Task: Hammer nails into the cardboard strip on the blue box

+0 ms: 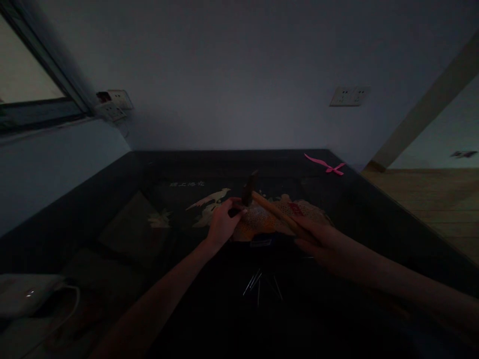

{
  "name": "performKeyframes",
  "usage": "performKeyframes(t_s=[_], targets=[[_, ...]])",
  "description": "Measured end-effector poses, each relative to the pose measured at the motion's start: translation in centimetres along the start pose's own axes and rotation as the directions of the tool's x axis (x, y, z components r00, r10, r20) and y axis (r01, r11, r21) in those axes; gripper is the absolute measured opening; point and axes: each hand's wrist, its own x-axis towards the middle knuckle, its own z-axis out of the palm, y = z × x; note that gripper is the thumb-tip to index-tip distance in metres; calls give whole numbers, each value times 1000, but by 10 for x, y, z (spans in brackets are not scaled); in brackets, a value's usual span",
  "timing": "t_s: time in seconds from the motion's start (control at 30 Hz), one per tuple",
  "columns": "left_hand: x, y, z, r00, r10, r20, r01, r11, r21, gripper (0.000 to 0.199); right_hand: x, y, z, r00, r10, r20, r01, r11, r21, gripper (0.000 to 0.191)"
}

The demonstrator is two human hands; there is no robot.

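The scene is dim. My right hand (318,239) is wrapped round the wooden handle of a hammer (275,212), which points up and to the left. Its dark head is right by the fingertips of my left hand (223,219). My left thumb and forefinger are curled together in a pinch; what is between them, if anything, is too dark to make out. Below both hands is a speckled, orange-tinged patch (258,222); I cannot tell if it is an object or a printed picture. Several thin shiny nails (260,286) lie loosely spread nearer to me on the dark table (209,309).
A pink ribbon (331,168) lies at the table's far right corner. A white device (26,294) with a cable is at the left. Wall sockets (348,96) are on the wall behind the table, and others (118,102) are near the window. Wooden floor (419,194) shows beyond the right edge.
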Motion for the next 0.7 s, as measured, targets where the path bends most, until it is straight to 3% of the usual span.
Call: performKeyframes(t_s=[0.23, 0.47, 0.57, 0.7], targets=[[0, -2, 1, 1000, -9, 12, 10, 1000, -30, 22, 1, 0, 4, 997, 55, 59, -56, 998, 6, 31], [0, -1, 0, 999, 34, 4, -34, 999, 5, 21, -14, -1, 2, 990, 102, -100, -84, 981, 174, 34], [0, -1, -1, 998, 69, 1, -69, 997, 31, 18, -32, 7, 8, 964, 216, -155, -151, 925, 348, 32], [0, -2, -2, 996, 93, -3, -93, 995, 32, 18, -58, 27, 25, 915, 393, -89, -270, 762, 589, 42]])
